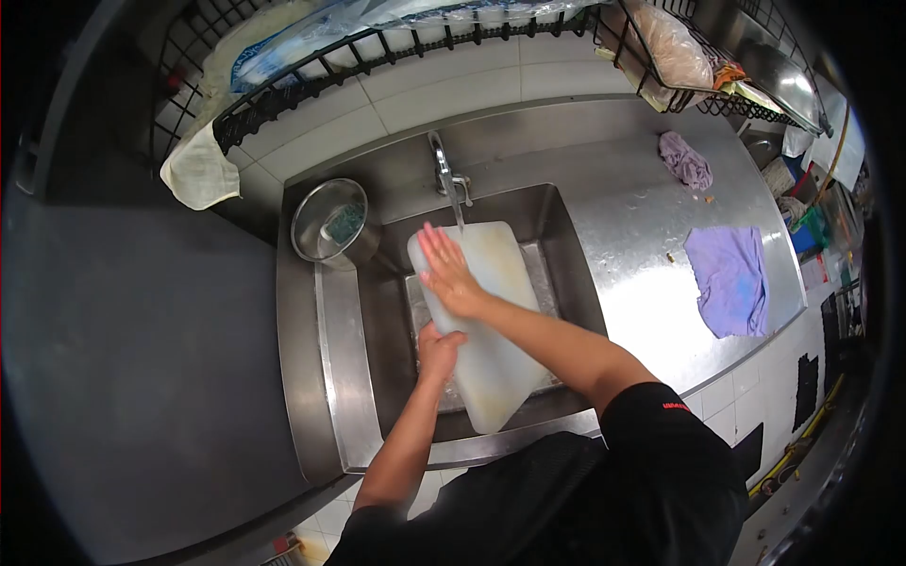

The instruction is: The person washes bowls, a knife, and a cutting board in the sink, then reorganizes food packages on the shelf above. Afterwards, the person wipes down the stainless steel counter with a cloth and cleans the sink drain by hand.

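Note:
A white cutting board (495, 354) with yellowish stains is held tilted over the steel sink (578, 283). My left hand (437, 354) grips its left edge, the thumb lying on the upper face and the other fingers hidden beneath. Flat on the upper left part of the board rests my right hand (450, 274), its fingers stretched out and pointing to the faucet. Water runs from the chrome faucet (444, 170) near the board's top edge.
A steel pot (304, 226) with a green scouring pad (345, 223) stands at the sink's back left corner. On the right counter (632, 255) lie a purple cloth (729, 281) and a crumpled cloth (685, 161). Black wire racks (359, 52) holding bags hang above.

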A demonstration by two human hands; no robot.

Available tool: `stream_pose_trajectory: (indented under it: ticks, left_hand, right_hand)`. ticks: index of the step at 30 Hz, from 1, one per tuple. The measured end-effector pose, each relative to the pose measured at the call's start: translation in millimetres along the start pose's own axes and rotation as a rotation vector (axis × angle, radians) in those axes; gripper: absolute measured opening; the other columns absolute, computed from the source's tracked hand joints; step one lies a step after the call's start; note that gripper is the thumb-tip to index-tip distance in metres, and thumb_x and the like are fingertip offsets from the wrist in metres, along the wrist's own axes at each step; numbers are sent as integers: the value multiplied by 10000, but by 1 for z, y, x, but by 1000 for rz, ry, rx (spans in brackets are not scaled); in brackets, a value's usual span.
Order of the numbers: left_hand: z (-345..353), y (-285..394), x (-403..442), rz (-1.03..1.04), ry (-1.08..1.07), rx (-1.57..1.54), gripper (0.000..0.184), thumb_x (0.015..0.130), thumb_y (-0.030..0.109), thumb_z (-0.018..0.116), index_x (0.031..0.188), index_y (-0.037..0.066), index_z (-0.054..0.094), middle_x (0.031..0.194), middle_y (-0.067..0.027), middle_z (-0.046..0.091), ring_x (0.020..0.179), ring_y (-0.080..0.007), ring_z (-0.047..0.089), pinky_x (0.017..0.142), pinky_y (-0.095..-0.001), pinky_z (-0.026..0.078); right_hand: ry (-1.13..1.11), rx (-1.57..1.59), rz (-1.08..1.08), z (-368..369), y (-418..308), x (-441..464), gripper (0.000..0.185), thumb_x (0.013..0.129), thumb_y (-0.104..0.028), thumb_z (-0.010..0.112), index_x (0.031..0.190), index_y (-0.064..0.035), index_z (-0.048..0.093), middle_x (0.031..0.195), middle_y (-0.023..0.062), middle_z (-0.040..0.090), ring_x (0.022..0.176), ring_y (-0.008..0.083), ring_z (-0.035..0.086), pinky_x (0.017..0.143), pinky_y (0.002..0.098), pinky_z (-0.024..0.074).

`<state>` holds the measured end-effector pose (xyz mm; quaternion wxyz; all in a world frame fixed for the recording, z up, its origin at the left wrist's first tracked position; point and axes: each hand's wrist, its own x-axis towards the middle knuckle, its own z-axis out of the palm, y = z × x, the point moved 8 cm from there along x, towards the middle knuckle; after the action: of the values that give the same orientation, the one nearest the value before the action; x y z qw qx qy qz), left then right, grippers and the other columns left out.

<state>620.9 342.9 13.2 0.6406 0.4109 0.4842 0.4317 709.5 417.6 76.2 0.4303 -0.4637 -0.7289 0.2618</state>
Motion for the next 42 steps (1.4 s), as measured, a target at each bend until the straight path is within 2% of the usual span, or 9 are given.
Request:
stream_pose_trajectory:
  ticks: [3,5,11,19,23,26,30,37,42]
  left_hand:
    - [11,17,-7,33,10,15,266,662,-81,549,920,-30,588,827,-78,628,717,-157,598,663,-275,472]
    - [10,27,-14,39,43,-23,270,658,-80,548,920,-31,588,829,-79,629,716,-156,597,667,-274,470]
    - [-19,47,-22,74,123,-155,315,636,-96,525,943,-55,586,874,-90,634,744,-151,587,707,-267,460]
    - [-41,53,-42,189,338,-235,314,624,-89,523,929,-63,591,870,-83,628,735,-146,582,712,-259,456]
    - [-43,82,-74,234,411,-195,331,603,-62,541,930,-57,592,851,-78,628,723,-139,583,705,-252,458]
    - [-51,94,-84,266,408,-182,351,590,-48,549,938,-53,591,848,-82,631,712,-140,588,688,-261,471]
    - [-55,106,-91,334,329,-214,366,582,-40,545,946,-51,588,845,-91,638,692,-149,601,662,-278,492]
    - [-57,66,-98,279,265,-294,337,659,-15,604,994,-47,593,878,-95,645,744,-153,610,697,-272,491]
    - [-43,65,-101,178,447,-5,292,855,219,618,1010,-28,609,898,-79,650,764,-119,591,697,-262,476]
  right_hand:
    - [3,-197,-46,-29,21,34,645,925,-409,349,1400,-5,186,1470,197,121,1360,354,104,1097,421,82]
    - [117,-165,282,-39,97,35,685,910,-482,344,1385,-3,229,1453,213,170,1347,366,140,1093,433,103]
    - [238,-278,576,-40,149,-52,683,924,-473,301,1368,42,233,1428,264,186,1341,379,149,1096,421,106]
    - [-177,-74,190,20,51,-139,678,929,-427,340,1395,27,149,1448,252,129,1348,366,132,1100,414,104]
    - [-97,-81,895,34,214,-215,713,921,-505,295,1386,25,195,1438,225,201,1343,340,175,1096,362,142]
    - [-25,387,876,22,187,-179,660,934,-489,317,1307,54,361,1359,207,366,1259,302,347,1046,362,253]
    - [-71,500,847,-13,144,-69,668,920,-539,326,1277,18,419,1213,153,527,1061,256,536,915,361,412]
    - [-80,701,766,-58,126,-7,531,923,-420,451,1230,14,447,1161,124,551,1052,213,534,914,328,410]
    - [31,707,618,-130,102,-51,454,909,-331,525,1199,11,457,1132,107,566,1009,182,544,879,319,422]
